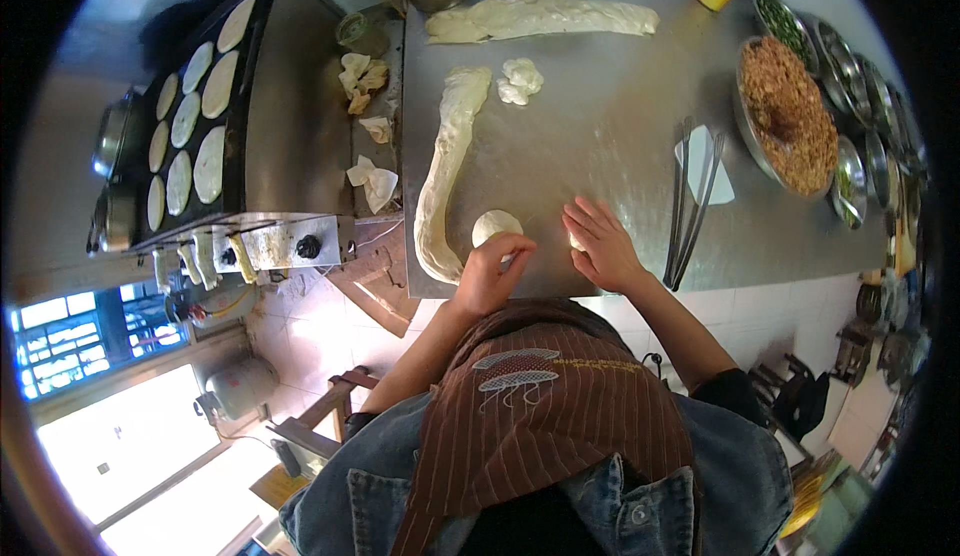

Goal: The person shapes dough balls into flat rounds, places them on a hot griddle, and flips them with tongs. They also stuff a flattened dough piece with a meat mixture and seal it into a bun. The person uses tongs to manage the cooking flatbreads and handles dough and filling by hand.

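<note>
My left hand (493, 275), its fingers bent, is at the near edge of a round, pale piece of dough (496, 224). A pale bit shows between thumb and fingers; whether they grip it is unclear. To its right, my right hand (604, 250) lies flat over a small lump of dough (575, 242), mostly hidden beneath the palm and fingers. A long, bent dough rope (444, 181) runs along the left side of the steel worktop (600, 143). Beyond its far end sit small dough lumps (520, 81), and a thick dough log (544, 16) stretches across the back.
At left, a griddle (196, 136) carries several flat oval breads (186, 119). Crumpled paper (373, 183) lies between griddle and worktop. Thin dark rods (694, 203) rest over a white scraper (706, 166). Farther right stand a bowl of brown filling (787, 113) and several metal bowls (847, 181).
</note>
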Demonstrator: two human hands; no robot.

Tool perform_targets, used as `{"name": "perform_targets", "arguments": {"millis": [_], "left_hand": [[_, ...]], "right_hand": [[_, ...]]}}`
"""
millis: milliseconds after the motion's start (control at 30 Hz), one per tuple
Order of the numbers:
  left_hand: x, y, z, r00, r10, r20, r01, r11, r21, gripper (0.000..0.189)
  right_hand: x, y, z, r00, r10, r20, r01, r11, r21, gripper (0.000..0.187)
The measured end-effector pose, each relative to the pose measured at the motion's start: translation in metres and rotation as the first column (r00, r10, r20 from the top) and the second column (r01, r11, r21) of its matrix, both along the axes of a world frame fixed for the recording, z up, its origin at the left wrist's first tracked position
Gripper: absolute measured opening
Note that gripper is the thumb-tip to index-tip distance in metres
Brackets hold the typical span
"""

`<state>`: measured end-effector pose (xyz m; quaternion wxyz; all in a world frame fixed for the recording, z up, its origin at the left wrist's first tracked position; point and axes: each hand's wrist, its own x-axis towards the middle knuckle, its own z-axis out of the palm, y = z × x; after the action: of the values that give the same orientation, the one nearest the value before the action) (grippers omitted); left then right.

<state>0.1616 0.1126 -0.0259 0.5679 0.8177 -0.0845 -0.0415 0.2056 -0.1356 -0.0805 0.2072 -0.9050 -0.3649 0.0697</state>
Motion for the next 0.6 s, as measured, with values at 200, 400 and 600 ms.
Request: {"name": "perform_targets", "arguments": {"millis": [200, 400, 600], "left_hand": [[0.059, -0.016, -0.015, 0.982, -0.181, -0.045, 0.187, 0.954, 0.235, 0.017], [0.087, -0.066, -0.066, 0.956, -0.29, 0.038, 0.243, 0.861, 0.447, 0.039], [0.085, -0.124, -0.104, 0.872, -0.457, 0.172, 0.371, 0.849, 0.375, 0.054]], "right_hand": [[-0.01, 0.001, -0.027, 0.997, -0.065, 0.047, 0.062, 0.996, 0.06, 0.069], [0.036, -0.011, -0.013, 0.506, -0.173, -0.845, 0.783, 0.503, 0.366, 0.064], [0.05, 0.013, -0.002, 0.999, -0.052, -0.008, 0.053, 0.98, 0.19, 0.06]]}}
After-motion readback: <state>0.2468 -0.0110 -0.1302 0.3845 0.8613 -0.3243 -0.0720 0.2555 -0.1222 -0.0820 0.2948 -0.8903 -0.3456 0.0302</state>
